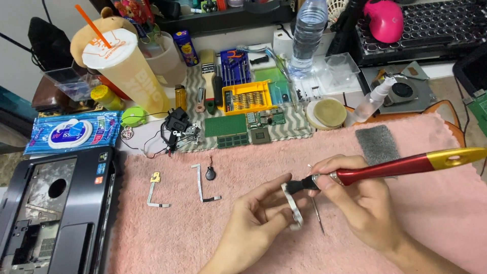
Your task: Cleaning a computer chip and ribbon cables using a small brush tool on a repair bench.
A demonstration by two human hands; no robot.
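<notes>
My left hand (256,215) pinches a small curved silver metal bracket (293,205) just above the pink towel (193,238). My right hand (355,203) grips a brush with a red and gold handle (406,165); its black bristle tip (299,185) touches the top of the bracket. A thin metal pin (318,215) lies on the towel between my hands. Two flat ribbon cables (154,192) (202,185) and a small dark round part (210,174) lie on the towel to the left.
An opened black laptop base (50,213) sits at the left. Behind the towel are green circuit boards (225,126), a yellow screwdriver bit case (247,96), a large drink cup (127,66), a water bottle (307,35), a spray bottle (373,101), a wet-wipes pack (73,132) and a grey pad (377,144).
</notes>
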